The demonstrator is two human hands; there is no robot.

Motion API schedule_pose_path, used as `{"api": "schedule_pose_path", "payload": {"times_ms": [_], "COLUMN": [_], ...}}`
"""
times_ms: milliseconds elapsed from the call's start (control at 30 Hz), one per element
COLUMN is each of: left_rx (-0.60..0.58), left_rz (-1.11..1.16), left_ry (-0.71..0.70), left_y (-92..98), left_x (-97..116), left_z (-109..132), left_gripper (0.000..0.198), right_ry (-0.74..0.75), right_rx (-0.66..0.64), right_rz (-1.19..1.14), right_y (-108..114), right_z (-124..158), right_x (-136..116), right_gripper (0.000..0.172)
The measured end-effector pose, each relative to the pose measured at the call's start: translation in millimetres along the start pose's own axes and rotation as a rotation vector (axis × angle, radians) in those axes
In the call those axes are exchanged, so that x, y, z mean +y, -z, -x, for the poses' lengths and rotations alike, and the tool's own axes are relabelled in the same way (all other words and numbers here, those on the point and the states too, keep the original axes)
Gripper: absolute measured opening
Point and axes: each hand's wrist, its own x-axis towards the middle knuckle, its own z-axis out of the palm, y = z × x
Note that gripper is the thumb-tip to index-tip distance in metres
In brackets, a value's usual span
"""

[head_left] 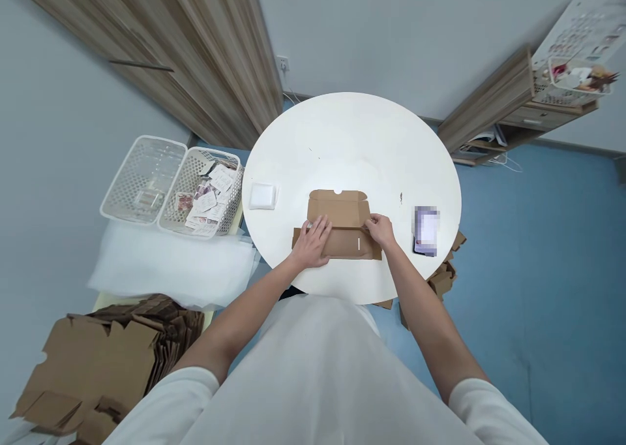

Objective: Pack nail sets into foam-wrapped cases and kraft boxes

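A brown cardboard mailer box [342, 244], partly folded, lies on the white round table [352, 145] in front of me. Its lid panel, with rounded side flaps and a small notch in the far edge, stretches away from me. My left hand [313, 243] rests on the left part of the box, fingers extended over the cardboard. At the right end of the crease between lid and base, my right hand [381, 230] pinches the cardboard edge; its fingertips are partly hidden. A short white strip shows on the base panel.
A white packet [263, 196] lies on the table's left, a phone [425, 231] on its right. Beyond the left edge stand white baskets [141, 177] with cards, white sheets [166, 262] and stacked flat cardboard boxes [92, 367]. More cardboard [443, 280] sits below the right edge.
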Motion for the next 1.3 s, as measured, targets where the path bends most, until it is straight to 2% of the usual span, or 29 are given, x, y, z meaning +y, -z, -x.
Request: {"api": "schedule_pose_path", "payload": {"times_ms": [33,100,167,200,300,367,467,567,633,733,800,967,1133,1200,1300], "left_rx": [-0.009,-0.030,-0.043,-0.046,-0.046,-0.034,0.031,0.169,0.235,0.242,0.272,0.409,0.515,0.545,0.528], "left_rz": [-0.008,-0.014,-0.016,-0.016,-0.016,-0.003,0.057,0.182,0.316,0.533,0.654,0.759,0.915,1.040,1.147], "left_ry": [-0.008,-0.025,-0.027,-0.022,-0.011,0.001,0.115,0.427,0.623,0.618,0.605,0.598,0.696,0.736,0.708], "left_y": [0.0,-0.7,-1.1,-0.8,1.2,2.0,-2.3,-15.9,-27.6,-40.7,-43.0,-31.9,-26.6,-31.5,-43.8], "left_x": [-1,-3,-4,-4,-4,-5,-10,-19,-25,-33,-35,-34,-33,-34,-39], "left_z": [-2,-6,-8,-8,-7,-2,11,32,44,52,50,40,40,40,40], "left_gripper": [0.088,0.088,0.086,0.086,0.086,0.086,0.093,0.103,0.101,0.083,0.068,0.041,0.035,0.036,0.046], "right_ry": [0.007,0.051,0.186,0.292,0.592,0.651,0.624,0.610,0.603,0.592,0.588,0.560,0.533,0.520,0.509], "right_rx": [0.013,0.120,0.208,0.196,-0.040,-0.150,-0.157,-0.134,-0.118,-0.098,-0.090,-0.057,-0.025,-0.007,0.005], "right_rz": [0.060,0.213,0.389,0.472,0.654,0.720,0.761,0.765,0.763,0.755,0.752,0.747,0.744,0.750,0.763], "right_y": [0,-2,-4,-5,-12,-18,-25,-28,-30,-34,-37,-44,-48,-51,-54], "right_z": [5,17,30,36,49,53,53,52,52,54,56,61,68,70,69], "right_x": [-2,-7,-12,-14,-15,-13,-9,-9,-11,-13,-13,-14,-16,-17,-19], "right_gripper": [0.032,0.040,0.055,0.065,0.087,0.096,0.100,0.098,0.097,0.095,0.094,0.088,0.090,0.090,0.091]}}
